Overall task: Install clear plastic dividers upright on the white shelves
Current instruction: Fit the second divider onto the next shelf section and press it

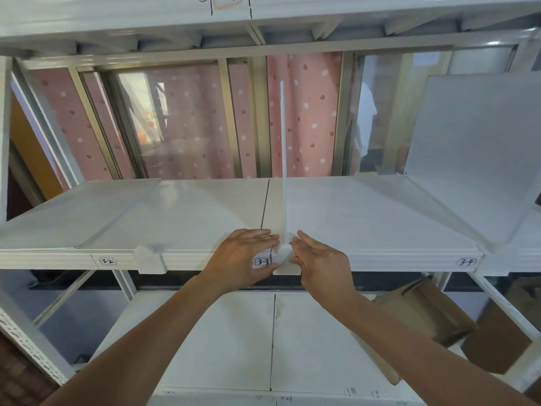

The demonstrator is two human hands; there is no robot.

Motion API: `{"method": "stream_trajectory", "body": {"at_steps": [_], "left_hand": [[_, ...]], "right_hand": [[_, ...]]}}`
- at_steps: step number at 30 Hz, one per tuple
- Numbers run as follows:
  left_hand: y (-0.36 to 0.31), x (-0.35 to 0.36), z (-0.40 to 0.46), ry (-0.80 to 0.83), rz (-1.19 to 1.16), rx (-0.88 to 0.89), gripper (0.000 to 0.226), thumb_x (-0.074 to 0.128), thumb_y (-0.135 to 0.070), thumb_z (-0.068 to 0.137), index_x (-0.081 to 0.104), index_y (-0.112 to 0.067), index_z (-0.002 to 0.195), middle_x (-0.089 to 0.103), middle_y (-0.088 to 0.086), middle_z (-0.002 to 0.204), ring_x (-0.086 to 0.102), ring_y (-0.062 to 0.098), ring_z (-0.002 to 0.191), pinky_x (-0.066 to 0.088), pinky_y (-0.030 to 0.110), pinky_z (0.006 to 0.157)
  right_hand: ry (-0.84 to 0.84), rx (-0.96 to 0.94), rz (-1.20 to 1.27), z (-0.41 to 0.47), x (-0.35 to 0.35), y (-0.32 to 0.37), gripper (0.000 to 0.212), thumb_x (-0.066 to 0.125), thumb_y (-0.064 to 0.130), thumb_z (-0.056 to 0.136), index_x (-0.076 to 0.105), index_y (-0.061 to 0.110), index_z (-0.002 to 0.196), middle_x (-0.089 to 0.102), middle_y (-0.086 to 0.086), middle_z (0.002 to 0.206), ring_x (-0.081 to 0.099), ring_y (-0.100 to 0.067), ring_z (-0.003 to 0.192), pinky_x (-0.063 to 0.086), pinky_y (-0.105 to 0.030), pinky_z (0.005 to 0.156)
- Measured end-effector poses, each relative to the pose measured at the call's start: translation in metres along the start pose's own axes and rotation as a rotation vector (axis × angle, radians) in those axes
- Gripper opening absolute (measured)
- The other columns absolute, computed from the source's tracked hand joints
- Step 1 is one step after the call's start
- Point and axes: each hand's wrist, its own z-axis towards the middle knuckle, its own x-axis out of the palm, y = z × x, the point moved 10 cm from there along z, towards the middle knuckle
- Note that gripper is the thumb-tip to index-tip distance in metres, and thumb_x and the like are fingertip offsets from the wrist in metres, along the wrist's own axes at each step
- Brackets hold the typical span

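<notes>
Now, divider: the clear divider [283,159] stands upright on the white shelf [366,212], seen edge-on as one thin pale line.
Long axis: its panel runs from the front lip of the shelf straight toward 12 o'clock, to the back edge; its height goes up toward the shelf above.
Foot: the white clip [286,263] at its front end sits over the shelf lip, just beside the label 3-3 [262,261].
Left hand: my left hand [244,259] lies at 9 o'clock of the clip, fingers together and almost flat, the tips touching the base of the divider; the thumb goes under the lip, I think.
Right hand: my right hand [319,260] lies at 3 o'clock of the clip, fingers together and stretched, the tips against the other side of the base.
Hold: both hands press inward from two sides; neither closes around the thing, it is more a squeeze between flat fingers.
Nearer hand: both are equally near, the divider is exactly between them.
Next move, my judgement: the clip must be pushed toward 12 o'clock along the long axis, with equal force from both sides, so the panel does not lean to 9 or to 3.
Other dividers: one more clip [150,259] is at 9 o'clock, well apart, near label 3-2 [107,261]; a tilted panel [474,148] is at 2 o'clock.
</notes>
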Motion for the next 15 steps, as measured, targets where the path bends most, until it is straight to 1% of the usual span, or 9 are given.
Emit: {"method": "stream_trajectory", "body": {"at_steps": [3, 6, 8, 11, 13, 15], "left_hand": [[0.0008, -0.0025, -0.001, 0.003, 0.0, -0.002, 0.058, 0.072, -0.054, 0.086, 0.069, -0.024, 0.136, 0.066, -0.006, 0.139, 0.056, 0.009, 0.132, 0.037, 0.028, 0.109], [-0.0011, -0.0028, -0.0008, 0.004, -0.006, 0.01, 0.057, 0.077, -0.051, 0.086, 0.07, -0.023, 0.136, 0.067, -0.006, 0.139, 0.056, 0.01, 0.133, 0.04, 0.031, 0.109], [-0.0006, -0.0013, 0.0001, 0.004, -0.013, 0.009, 0.057, 0.079, -0.049, 0.086, 0.069, -0.023, 0.136, 0.066, -0.007, 0.139, 0.055, 0.009, 0.134, 0.039, 0.03, 0.109], [0.0013, 0.0009, 0.0014, 0.008, -0.016, 0.008, 0.059, 0.077, -0.052, 0.086, 0.069, -0.023, 0.137, 0.066, -0.008, 0.139, 0.054, 0.009, 0.135, 0.041, 0.032, 0.11], [0.0023, 0.0003, 0.0007, 0.007, -0.013, 0.01, 0.059, 0.073, -0.054, 0.085, 0.07, -0.023, 0.136, 0.067, -0.007, 0.138, 0.056, 0.009, 0.134, 0.042, 0.032, 0.109], [0.0023, -0.0006, 0.0001, 0.011, -0.005, 0.009, 0.059, 0.074, -0.053, 0.085, 0.07, -0.022, 0.136, 0.067, -0.007, 0.139, 0.055, 0.01, 0.134, 0.042, 0.033, 0.109]], "right_hand": [[0.008, 0.003, 0.005, 0.0, 0.0032, 0.0004, 0.043, 0.094, 0.005, 0.056, 0.079, 0.014, 0.095, 0.077, -0.001, 0.111, 0.074, -0.009, 0.097, 0.056, -0.02, 0.061], [0.038, 0.024, -0.005, -0.0012, 0.0064, -0.0019, 0.048, 0.095, 0.007, 0.054, 0.079, 0.014, 0.099, 0.076, -0.002, 0.113, 0.075, -0.011, 0.095, 0.057, -0.022, 0.061], [0.05, 0.031, -0.011, -0.0022, 0.0078, -0.0034, 0.049, 0.094, 0.006, 0.055, 0.079, 0.014, 0.101, 0.076, -0.002, 0.115, 0.074, -0.011, 0.096, 0.057, -0.024, 0.061], [0.052, 0.03, -0.013, -0.0022, 0.0083, -0.0048, 0.051, 0.093, 0.005, 0.054, 0.078, 0.015, 0.103, 0.076, -0.002, 0.115, 0.073, -0.01, 0.099, 0.058, -0.024, 0.062], [0.066, 0.027, -0.018, -0.0013, 0.0091, -0.0049, 0.049, 0.092, 0.007, 0.056, 0.078, 0.016, 0.102, 0.075, -0.003, 0.116, 0.073, -0.011, 0.1, 0.058, -0.024, 0.063], [0.077, 0.013, -0.031, -0.0008, 0.0069, -0.0028, 0.043, 0.092, 0.012, 0.062, 0.077, 0.017, 0.101, 0.075, -0.004, 0.117, 0.073, -0.014, 0.101, 0.059, -0.026, 0.065]]}}
